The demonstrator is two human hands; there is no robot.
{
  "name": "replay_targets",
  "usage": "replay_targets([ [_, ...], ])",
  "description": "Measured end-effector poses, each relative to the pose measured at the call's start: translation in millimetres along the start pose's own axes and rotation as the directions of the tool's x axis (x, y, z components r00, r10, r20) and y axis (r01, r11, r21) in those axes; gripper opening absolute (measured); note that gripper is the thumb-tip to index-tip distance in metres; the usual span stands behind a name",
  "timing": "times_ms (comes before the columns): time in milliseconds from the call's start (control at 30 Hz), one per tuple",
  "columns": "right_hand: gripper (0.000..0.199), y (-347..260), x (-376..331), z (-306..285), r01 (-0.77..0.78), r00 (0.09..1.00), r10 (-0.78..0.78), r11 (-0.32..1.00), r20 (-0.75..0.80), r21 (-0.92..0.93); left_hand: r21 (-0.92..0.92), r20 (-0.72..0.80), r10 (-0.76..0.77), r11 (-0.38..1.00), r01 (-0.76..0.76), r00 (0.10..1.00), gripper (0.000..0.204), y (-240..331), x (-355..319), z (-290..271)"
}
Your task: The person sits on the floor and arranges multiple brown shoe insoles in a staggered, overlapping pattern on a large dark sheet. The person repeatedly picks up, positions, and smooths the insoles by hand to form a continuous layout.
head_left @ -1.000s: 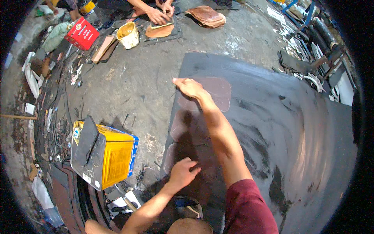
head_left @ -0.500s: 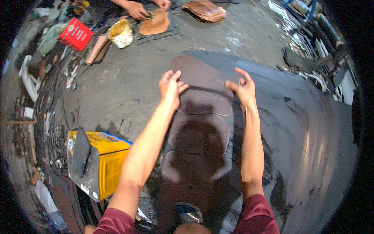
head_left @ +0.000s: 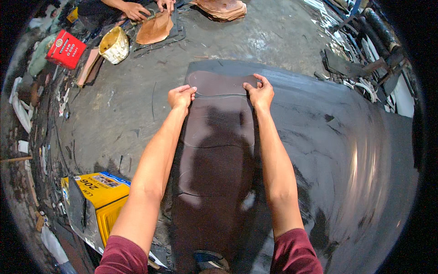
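A flat brown sole-shaped piece (head_left: 219, 84) lies level at the far end of a glossy dark brown sheet (head_left: 214, 219). My left hand (head_left: 182, 96) pinches its left end between thumb and fingers. At its other end, my right hand (head_left: 260, 94) grips the edge, thumb on top and fingers beyond the rim. Nearer to me, several similar rounded outlines show one below another on the shiny brown surface. Whether these are separate pieces or marks on the sheet, I cannot tell. The shadow of my head falls over them.
A large black sheet (head_left: 315, 150) spreads to the right. At left stands a yellow tin (head_left: 102, 196). Farther off are a red box (head_left: 66, 49), a crusted pot (head_left: 114, 45) and another person's hands (head_left: 137, 10) at a tan leather piece (head_left: 155, 28). Scraps (head_left: 365, 68) lie at far right.
The brown piece has come down from a tilted position to lie almost level across the far end. My left hand has shifted left, and my right fingers have closed on its right end.
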State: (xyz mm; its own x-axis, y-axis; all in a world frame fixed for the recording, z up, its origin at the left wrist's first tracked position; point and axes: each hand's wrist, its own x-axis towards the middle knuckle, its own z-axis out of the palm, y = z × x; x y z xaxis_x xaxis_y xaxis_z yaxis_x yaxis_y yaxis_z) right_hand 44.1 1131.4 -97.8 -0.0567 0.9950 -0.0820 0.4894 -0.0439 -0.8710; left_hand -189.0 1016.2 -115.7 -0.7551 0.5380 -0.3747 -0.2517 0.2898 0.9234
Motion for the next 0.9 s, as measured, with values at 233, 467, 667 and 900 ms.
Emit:
replay_targets([
  [233,0.064,2,-46,25,0.49,0.826,-0.543,0.562,0.15,-0.667,0.852,0.286,0.751,0.085,-0.517,0.595,0.062,-29,-38,28],
  [467,0.071,-12,-55,33,0.508,0.854,-0.442,0.589,0.277,-0.629,0.876,0.474,0.321,-0.084,-0.474,0.82,0.066,21,-31,9],
  [667,0.07,13,-62,0,0.403,0.903,-0.368,0.553,0.221,-0.729,0.261,0.748,0.551,0.269,-0.927,0.371,0.045,53,-208,-14],
  [900,0.057,52,-419,-56,0.641,0.766,-0.371,0.508,0.526,-0.576,0.252,0.953,0.14,0.119,-0.96,0.267,0.042,22,-377,-304],
])
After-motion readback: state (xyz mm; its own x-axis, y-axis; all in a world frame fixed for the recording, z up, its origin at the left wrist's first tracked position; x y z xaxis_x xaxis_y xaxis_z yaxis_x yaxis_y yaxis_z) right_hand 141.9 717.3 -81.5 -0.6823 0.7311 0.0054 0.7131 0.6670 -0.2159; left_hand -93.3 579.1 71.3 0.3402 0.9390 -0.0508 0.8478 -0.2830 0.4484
